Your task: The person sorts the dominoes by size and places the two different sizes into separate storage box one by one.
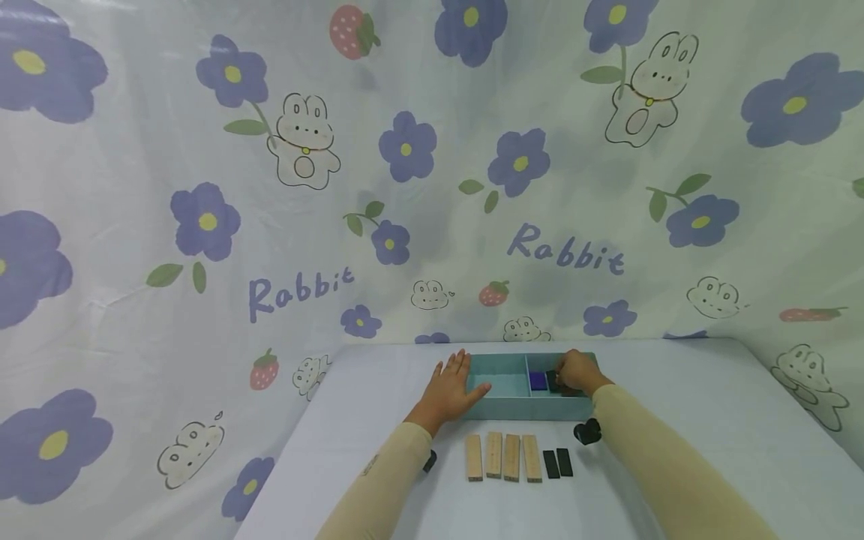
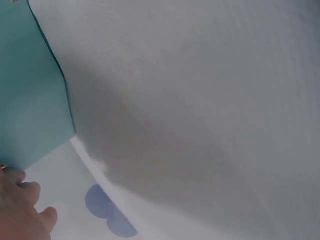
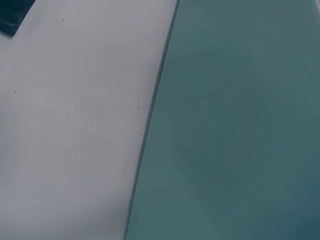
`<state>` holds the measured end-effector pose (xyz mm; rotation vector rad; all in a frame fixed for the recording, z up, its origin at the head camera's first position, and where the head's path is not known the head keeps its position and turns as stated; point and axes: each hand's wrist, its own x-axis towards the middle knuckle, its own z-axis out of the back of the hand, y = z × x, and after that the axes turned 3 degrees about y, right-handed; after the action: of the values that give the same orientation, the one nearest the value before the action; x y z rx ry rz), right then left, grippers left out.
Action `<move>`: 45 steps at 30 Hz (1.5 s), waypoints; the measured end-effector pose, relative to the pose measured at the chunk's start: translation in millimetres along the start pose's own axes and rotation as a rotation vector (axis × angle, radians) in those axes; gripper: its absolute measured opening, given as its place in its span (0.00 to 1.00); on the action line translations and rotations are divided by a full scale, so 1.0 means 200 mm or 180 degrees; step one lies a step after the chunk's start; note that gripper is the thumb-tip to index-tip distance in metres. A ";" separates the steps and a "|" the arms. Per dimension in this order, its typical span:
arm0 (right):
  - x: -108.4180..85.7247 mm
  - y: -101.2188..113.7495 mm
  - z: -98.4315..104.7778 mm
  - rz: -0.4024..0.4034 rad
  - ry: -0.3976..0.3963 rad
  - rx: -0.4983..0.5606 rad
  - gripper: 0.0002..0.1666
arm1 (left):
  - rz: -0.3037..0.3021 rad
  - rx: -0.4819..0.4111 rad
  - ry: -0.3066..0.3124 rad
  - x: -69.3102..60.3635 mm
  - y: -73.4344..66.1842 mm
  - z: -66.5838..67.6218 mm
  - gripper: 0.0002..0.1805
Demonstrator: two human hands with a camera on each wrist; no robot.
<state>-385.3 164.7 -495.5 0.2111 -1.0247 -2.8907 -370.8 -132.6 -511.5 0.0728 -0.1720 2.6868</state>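
Observation:
A light blue-green box (image 1: pixel 533 409) with a divider stands on the table. My left hand (image 1: pixel 448 390) rests on its left end with fingers spread; in the left wrist view part of that hand (image 2: pixel 22 207) shows at the corner of the box (image 2: pixel 40 110). Over the right compartment, my right hand (image 1: pixel 577 371) has its fingers curled down at a black block (image 1: pixel 570 391), seeming to pinch it; the fingertips are mostly hidden. Beside it in that compartment lie a purple-blue block (image 1: pixel 538 381) and another dark block (image 1: pixel 552 381). Only the box wall (image 3: pixel 225 120) shows in the right wrist view.
In front of the box, several wooden blocks (image 1: pixel 512 457) lie in a row. Two black blocks (image 1: pixel 557 463) lie to their right. A dark wrist camera (image 1: pixel 588 431) hangs under the right forearm. A printed curtain (image 1: pixel 432 225) stands behind the white table (image 1: pixel 378 390).

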 end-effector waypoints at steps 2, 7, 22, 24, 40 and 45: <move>0.00 0.00 -0.01 -0.0007 -0.0014 -0.0004 0.12 | 0.0011 -0.0017 -0.0009 0.00 0.00 0.00 0.53; 0.01 0.00 -0.02 -0.0049 0.0007 -0.0013 0.09 | 0.0010 -0.0024 -0.0038 0.00 0.00 0.00 0.53; 0.03 -0.02 -0.04 -0.0045 -0.0019 -0.0168 0.14 | 0.0030 -0.0011 0.0000 0.01 0.00 -0.01 0.55; 0.03 -0.02 -0.04 -0.0055 -0.0023 -0.0177 0.11 | 0.0027 -0.0009 -0.0016 0.01 0.00 -0.01 0.55; 0.02 -0.01 -0.03 -0.0080 -0.0014 -0.0229 0.11 | 0.0018 -0.0007 0.0002 0.00 -0.01 0.00 0.55; 0.02 -0.01 -0.03 -0.0082 -0.0023 -0.0231 0.11 | 0.0014 -0.0023 0.0000 -0.01 -0.01 0.01 0.54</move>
<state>-388.9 161.4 -501.7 0.2112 -0.9227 -2.9477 -368.2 -131.4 -508.6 0.0705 -0.1819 2.6903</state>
